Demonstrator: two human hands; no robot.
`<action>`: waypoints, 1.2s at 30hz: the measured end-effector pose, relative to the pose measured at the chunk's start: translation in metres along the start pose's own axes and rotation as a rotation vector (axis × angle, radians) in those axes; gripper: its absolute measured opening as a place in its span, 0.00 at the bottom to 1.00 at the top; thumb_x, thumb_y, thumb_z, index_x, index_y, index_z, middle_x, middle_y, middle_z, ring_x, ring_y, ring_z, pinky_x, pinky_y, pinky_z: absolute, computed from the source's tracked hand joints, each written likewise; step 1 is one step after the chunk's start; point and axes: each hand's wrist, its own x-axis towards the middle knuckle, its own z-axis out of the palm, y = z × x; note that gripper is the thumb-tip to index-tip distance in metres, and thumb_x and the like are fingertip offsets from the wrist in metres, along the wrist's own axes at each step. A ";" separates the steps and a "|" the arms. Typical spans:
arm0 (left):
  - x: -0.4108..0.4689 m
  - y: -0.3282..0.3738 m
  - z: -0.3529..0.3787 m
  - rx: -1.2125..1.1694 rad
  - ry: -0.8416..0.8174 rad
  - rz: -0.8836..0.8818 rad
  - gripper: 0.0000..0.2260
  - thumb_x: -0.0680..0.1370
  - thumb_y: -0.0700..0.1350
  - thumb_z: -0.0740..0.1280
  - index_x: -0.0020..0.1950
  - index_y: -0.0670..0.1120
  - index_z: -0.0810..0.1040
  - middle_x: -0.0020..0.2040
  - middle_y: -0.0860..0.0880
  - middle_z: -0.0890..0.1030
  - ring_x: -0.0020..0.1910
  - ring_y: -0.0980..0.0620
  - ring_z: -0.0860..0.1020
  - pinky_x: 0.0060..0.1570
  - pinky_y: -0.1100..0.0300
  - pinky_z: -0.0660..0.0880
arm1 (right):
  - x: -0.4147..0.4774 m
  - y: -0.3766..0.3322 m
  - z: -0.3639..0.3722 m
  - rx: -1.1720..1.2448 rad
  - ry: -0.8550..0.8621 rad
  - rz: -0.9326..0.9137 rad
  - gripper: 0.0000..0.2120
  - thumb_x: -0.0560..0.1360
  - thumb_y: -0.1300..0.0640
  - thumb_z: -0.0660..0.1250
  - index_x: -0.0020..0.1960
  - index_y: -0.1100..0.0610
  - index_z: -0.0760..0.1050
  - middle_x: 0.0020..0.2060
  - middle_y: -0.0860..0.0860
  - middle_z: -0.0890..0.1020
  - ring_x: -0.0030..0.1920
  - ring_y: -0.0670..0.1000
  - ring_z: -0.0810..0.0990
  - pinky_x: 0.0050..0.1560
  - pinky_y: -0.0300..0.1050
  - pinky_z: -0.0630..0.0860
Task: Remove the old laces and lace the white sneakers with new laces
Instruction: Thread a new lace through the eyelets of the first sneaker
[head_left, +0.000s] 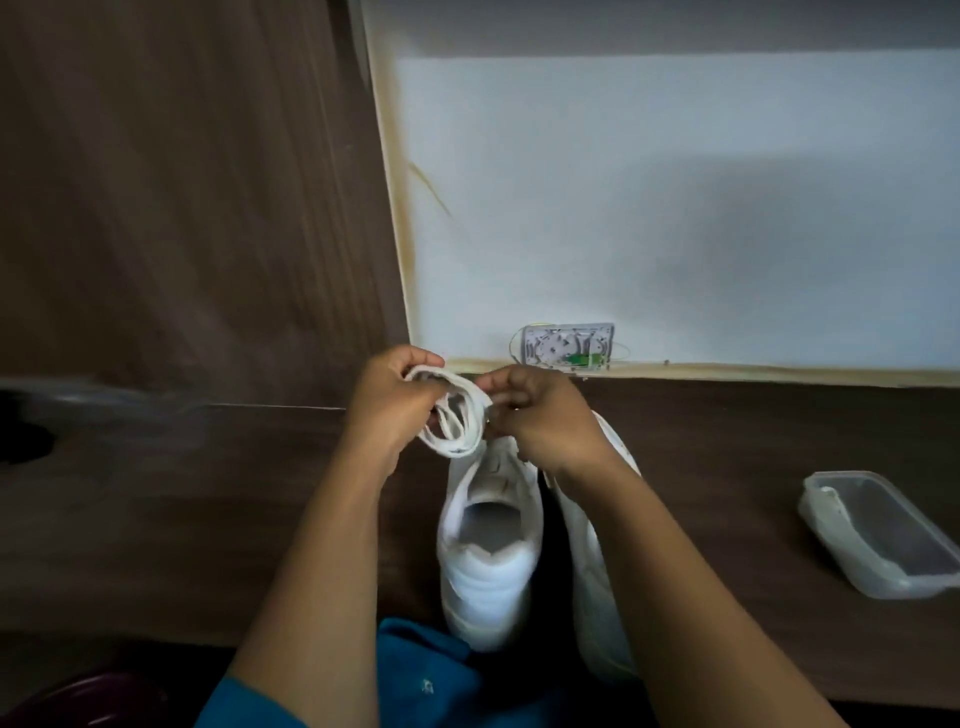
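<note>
Two white sneakers stand side by side on the dark wooden table, heels toward me. The left sneaker shows its open collar and no lace over the tongue. The right sneaker is partly hidden under my right forearm. Above their toes I hold a coiled bundle of white lace. My left hand grips one side of the coil. My right hand pinches the other side with curled fingers.
A clear plastic container lies on the table at the right. A small open wall box with green connectors sits at the wall's base behind the hands. A dark round hole is at the far left. Blue cloth lies near me.
</note>
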 end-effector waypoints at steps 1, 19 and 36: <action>0.001 -0.004 -0.004 0.110 -0.070 -0.041 0.09 0.73 0.34 0.67 0.50 0.45 0.78 0.44 0.44 0.80 0.38 0.51 0.77 0.39 0.61 0.76 | 0.002 0.001 0.004 -0.132 -0.039 -0.001 0.14 0.70 0.72 0.64 0.50 0.57 0.80 0.39 0.50 0.82 0.40 0.49 0.80 0.48 0.42 0.78; -0.003 0.005 0.005 0.096 -0.259 0.148 0.12 0.74 0.36 0.65 0.31 0.46 0.76 0.28 0.47 0.73 0.26 0.55 0.68 0.33 0.58 0.67 | -0.008 -0.007 -0.045 -0.060 0.109 0.054 0.06 0.72 0.62 0.71 0.36 0.59 0.78 0.27 0.51 0.79 0.22 0.42 0.69 0.23 0.33 0.63; -0.004 0.006 0.012 0.002 -0.488 0.142 0.09 0.76 0.33 0.66 0.45 0.48 0.77 0.39 0.48 0.75 0.35 0.55 0.74 0.35 0.66 0.74 | 0.003 -0.003 -0.025 0.090 -0.007 0.088 0.06 0.77 0.71 0.60 0.50 0.62 0.72 0.35 0.54 0.81 0.29 0.47 0.79 0.28 0.37 0.75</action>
